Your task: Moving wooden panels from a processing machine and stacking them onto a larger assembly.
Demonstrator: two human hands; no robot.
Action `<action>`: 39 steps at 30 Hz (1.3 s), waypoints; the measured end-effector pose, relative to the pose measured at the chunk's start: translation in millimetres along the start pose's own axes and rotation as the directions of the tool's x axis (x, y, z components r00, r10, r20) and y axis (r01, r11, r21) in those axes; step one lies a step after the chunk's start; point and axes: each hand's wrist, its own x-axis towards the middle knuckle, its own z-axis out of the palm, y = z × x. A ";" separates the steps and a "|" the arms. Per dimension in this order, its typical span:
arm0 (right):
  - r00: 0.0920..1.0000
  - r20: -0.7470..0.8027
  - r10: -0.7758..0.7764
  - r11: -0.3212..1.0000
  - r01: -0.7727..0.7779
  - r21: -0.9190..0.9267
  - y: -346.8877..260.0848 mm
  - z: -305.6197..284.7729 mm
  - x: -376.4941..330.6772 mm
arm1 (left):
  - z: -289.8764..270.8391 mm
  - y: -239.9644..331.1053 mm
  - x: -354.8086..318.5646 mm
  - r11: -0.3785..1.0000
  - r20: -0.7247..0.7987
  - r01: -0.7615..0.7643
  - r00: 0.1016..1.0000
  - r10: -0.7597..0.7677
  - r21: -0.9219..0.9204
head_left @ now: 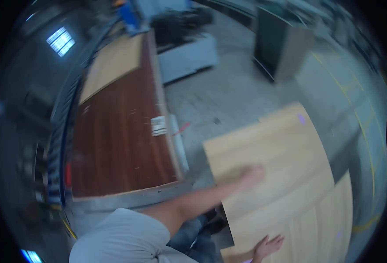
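— Where are your hands right now?

— My right hand (268, 246) is lowest, near the bottom edge right of centre, fingers spread open and lying flat on the near end of a light wooden board (281, 175). My left hand (252, 174) is a little higher, just right of the frame's middle, my arm reaching in from the lower left. It's pressed palm-down on that board near its left edge; it's blurred, but it looks open and flat, not wrapped round anything.

— And the board itself?

— It fills the lower right, running from the bottom edge up to mid-right. A second pale sheet (333, 228) shows under it at the lower right.

— What's beyond?

— To the left, a long dark reddish-brown panel (119, 144) with a small white label (159, 126) at its right edge, and a pale sheet (112, 65) lying on its far end, upper left. Grey concrete floor (228, 92) lies between. At the top right stands a dark green cabinet (274, 41).
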 end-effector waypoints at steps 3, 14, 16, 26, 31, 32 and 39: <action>0.976 -0.218 0.018 0.998 -0.029 -0.047 55.5 -54.2 0.9 | -45.9 139.7 -153.4 0.832 -0.143 -0.363 0.932 0.334 -0.420; 0.856 -0.263 -0.446 0.411 0.456 0.790 -434.2 -186.6 -0.8 | -378.1 -161.6 -520.5 0.841 -0.897 0.467 0.192 -0.399 -0.274; 0.718 -0.257 -0.647 0.308 0.555 0.773 -553.9 -174.7 -5.6 | -427.8 -270.8 -562.5 0.680 -0.822 0.603 0.069 -0.565 -0.417; 0.711 -0.197 -0.675 0.596 0.683 0.422 -945.3 -40.6 47.0 | -542.2 -580.4 -543.3 0.443 -0.774 0.707 -0.236 -0.587 -0.552; 0.725 -0.121 -0.678 0.605 0.644 0.467 -1007.5 -36.9 69.1 | -591.0 -613.1 -538.9 0.406 -0.694 0.683 -0.207 -0.690 -0.607; 0.701 -0.142 -0.699 0.550 0.654 0.519 -1007.8 -33.1 75.7 | -589.0 -616.2 -537.4 0.414 -0.730 0.714 -0.197 -0.654 -0.564; 0.706 -0.205 -0.677 0.430 0.606 0.669 -973.5 -7.6 89.1 | -556.2 -615.7 -555.1 0.566 -0.758 0.613 -0.084 -0.647 -0.551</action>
